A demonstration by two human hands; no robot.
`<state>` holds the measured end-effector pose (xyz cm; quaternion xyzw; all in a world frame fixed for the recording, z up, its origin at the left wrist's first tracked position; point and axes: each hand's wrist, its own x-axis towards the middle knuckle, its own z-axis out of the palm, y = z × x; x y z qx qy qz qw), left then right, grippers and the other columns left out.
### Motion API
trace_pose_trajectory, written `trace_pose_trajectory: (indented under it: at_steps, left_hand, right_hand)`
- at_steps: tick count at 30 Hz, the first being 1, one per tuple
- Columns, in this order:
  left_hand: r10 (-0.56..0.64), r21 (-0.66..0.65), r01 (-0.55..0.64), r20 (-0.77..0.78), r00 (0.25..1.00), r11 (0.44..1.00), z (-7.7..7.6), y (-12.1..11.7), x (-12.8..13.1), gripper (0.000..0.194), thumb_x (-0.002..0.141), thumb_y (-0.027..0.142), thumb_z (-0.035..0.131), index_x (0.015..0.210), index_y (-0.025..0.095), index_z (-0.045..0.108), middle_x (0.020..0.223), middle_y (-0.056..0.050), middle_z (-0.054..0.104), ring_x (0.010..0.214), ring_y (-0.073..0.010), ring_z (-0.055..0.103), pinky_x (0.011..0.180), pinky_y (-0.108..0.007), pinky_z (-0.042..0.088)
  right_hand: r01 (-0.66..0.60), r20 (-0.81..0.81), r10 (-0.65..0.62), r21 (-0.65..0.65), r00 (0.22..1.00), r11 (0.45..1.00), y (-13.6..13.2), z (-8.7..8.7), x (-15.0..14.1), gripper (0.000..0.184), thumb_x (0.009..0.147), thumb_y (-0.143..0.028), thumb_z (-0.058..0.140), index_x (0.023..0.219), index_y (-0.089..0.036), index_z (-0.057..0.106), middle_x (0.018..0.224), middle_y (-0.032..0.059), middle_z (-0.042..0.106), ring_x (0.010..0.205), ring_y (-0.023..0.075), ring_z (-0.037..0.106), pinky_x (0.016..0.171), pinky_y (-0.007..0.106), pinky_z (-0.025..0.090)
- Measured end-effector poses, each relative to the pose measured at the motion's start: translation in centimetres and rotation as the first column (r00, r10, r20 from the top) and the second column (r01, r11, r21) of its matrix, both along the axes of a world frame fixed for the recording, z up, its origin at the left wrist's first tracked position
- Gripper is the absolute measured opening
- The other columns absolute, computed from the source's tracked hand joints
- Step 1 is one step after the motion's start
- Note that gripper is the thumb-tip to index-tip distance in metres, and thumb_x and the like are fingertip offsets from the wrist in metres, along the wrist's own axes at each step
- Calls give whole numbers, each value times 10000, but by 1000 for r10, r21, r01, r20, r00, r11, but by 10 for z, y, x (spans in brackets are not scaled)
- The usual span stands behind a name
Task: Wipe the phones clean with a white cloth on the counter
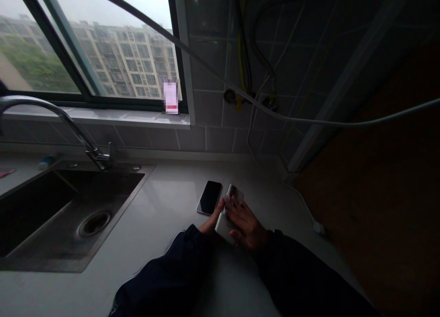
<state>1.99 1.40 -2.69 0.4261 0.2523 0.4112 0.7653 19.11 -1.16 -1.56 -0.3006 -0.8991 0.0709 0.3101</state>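
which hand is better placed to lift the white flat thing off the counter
Probably the right hand: it lies spread across the white flat object from above. The left hand seems only to reach that object's edge, on the side next to the black phone.

No readable txt anywhere: pink-&-white card (171, 97) on window sill (103, 117) is pixelated, & phone (209, 197) screen's dark, nothing legible.

Phone (209, 197): glossy black glass screen. white box (224, 229): smooth, looks plastic. desk (165, 207): matt pale stone. sink (94, 220): brushed steel. faucet (65, 124): polished chrome. wall tiles (209, 64): glossy ceramic. sleeves (165, 271): dark matt cloth.
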Motion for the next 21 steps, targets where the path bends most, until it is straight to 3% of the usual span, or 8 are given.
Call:
trace_pose_trajectory:
  at_steps: [3,8,13,18,21]
  left_hand:
    - [-25,-248,44,80,997,968,3,-1,-1,829,779,880,463,1179,212,747,983,-136,778,1072,-342,713,1021,-492,494]
    - [-20,-480,83,136,991,873,12,-3,-6,903,902,813,256,1244,99,690,1141,-176,736,1256,-307,625,1123,-434,397]
    - [5,-526,77,152,988,847,7,0,-7,894,914,797,197,1055,116,758,1014,-145,742,1222,-301,646,1071,-393,418]
    - [29,-512,31,108,994,858,6,1,-6,876,924,793,201,1069,116,739,916,-131,746,1137,-296,683,1073,-415,426]
    - [15,-520,34,91,996,853,11,-2,-6,901,924,798,172,1088,104,725,968,-143,751,1162,-295,673,1098,-420,406]
  right_hand:
    - [-47,-1,47,-16,999,999,-4,5,0,651,1055,-567,279,1572,-180,367,1630,124,347,1566,302,152,1244,591,192]
    - [-174,-76,174,8,982,985,-11,12,0,635,1039,-555,368,1518,-146,453,1565,144,464,1538,292,271,1245,560,231]
    - [-199,-138,207,68,969,978,-17,15,-3,564,1004,-479,485,1464,-154,523,1520,139,525,1499,285,366,1218,515,335]
    - [-185,-185,205,120,961,975,-18,15,-5,479,993,-391,512,1426,-193,560,1479,105,578,1473,262,418,1185,482,397]
    - [-169,-155,184,105,971,980,-16,11,-5,519,1007,-445,480,1450,-180,539,1494,113,561,1487,269,391,1201,494,367]
